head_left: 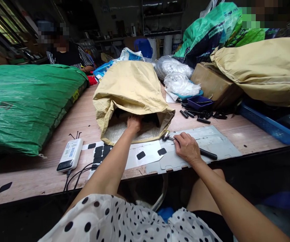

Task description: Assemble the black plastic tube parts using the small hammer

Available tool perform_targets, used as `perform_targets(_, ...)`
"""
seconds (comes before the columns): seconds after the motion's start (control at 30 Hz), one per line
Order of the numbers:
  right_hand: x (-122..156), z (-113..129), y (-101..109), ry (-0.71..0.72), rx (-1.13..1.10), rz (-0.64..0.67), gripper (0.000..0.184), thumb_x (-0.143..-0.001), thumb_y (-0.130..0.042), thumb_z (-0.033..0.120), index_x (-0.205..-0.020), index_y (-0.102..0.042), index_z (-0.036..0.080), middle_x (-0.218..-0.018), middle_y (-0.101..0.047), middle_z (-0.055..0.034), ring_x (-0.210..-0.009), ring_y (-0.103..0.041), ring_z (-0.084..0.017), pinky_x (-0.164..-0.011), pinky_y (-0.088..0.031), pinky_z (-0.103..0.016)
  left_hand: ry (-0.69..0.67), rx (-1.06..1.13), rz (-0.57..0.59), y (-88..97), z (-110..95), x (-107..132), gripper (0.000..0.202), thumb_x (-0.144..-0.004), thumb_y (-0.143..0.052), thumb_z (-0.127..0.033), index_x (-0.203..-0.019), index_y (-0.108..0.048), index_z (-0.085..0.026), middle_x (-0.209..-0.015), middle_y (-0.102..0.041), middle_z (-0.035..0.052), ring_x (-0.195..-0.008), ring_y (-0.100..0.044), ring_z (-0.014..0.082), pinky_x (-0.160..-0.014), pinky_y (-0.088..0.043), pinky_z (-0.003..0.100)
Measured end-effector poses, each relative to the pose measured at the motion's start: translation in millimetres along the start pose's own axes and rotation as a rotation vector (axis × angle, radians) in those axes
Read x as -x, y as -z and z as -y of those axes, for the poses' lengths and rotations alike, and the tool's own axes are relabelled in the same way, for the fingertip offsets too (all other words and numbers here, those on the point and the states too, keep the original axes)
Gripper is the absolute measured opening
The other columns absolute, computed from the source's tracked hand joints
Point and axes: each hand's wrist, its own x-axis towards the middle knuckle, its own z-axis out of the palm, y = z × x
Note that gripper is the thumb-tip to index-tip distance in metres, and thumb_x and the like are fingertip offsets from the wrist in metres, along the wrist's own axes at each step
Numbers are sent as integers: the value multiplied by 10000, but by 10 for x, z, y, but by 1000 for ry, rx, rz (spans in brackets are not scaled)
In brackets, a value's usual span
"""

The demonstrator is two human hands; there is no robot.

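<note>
My left hand (134, 123) reaches into the open mouth of a tan woven sack (132, 90) lying on the wooden table (84, 117). Its fingers are hidden inside the sack. My right hand (187, 147) rests on a grey metal plate (210, 141) and is closed around a small hammer (205, 153) with a black handle, its metal head (165, 136) near the sack's mouth. White backing sheets (145, 155) with black rounded pads (141, 155) lie between my arms.
A white power bank (70, 154) with cables sits at the left. A large green sack (26, 101) fills the left side. Black rods (197, 116), a blue tray (200, 102), a cardboard box (211, 84) and more sacks (266, 67) lie at the right. Another person (64, 50) sits at the far end.
</note>
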Motion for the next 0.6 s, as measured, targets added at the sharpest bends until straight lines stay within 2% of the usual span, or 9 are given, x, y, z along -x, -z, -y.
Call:
perform_targets(0.1,5,-1,-4,-5,2,-1,197,-940,-517,277,-1048,-672,218,-948,-607,-78,-923,-497,-241,-786,-326,-342,-12,3,1,16,-21,33,355,-847,-620,-188,-1166,-754,-265,-1217,-694,124,-1270,-473,398,-1041,-363,513)
perform_targets(0.17,7,-2,-3,-9,-1,-2,199,-935,-519,274,-1050,-671,217,-951,-606,-78,-921,-493,-240,-785,-324,-344,18,0,-22,61,-35,155,317,-862,-629,-224,-1149,-759,-255,-1186,-691,135,-1250,-472,405,-1011,-377,513)
perform_targets(0.27,8,-4,1,-4,-8,-1,204,-930,-514,268,-1048,-672,213,-944,-603,-77,-921,-490,-240,-786,-325,-344,69,59,-87,159,-57,520,260,-889,-640,-288,-1117,-757,-245,-1120,-686,129,-1159,-510,367,-943,-415,469)
perform_targets(0.37,13,-5,-3,-3,-13,-12,203,-929,-514,267,-1044,-673,216,-933,-597,-75,-921,-493,-240,-785,-328,-343,-4,302,-82,190,-94,1013,215,-878,-692,-313,-1083,-738,-266,-1010,-707,63,-1056,-542,290,-906,-439,404)
perform_targets(0.43,19,-6,-15,-3,-18,-25,203,-931,-513,269,-1039,-677,217,-925,-596,-74,-918,-495,-240,-785,-332,-342,-68,462,-42,136,-128,1310,171,-854,-736,-298,-1021,-732,-264,-936,-716,28,-1007,-551,257,-891,-445,374)
perform_targets(0.5,24,-12,-32,1,-22,-33,204,-936,-512,271,-1035,-682,216,-922,-597,-72,-915,-498,-237,-788,-338,-341,-101,532,-33,44,-160,1515,144,-836,-766,-286,-971,-727,-253,-919,-719,17,-987,-552,243,-888,-439,366)
perform_targets(0.6,19,-40,-45,18,-15,-29,214,-951,-507,276,-1044,-689,211,-931,-605,-75,-911,-504,-236,-791,-349,-342,-124,531,-70,-80,-184,1631,170,-826,-787,-293,-977,-724,-246,-947,-718,18,-980,-548,237,-899,-425,370)
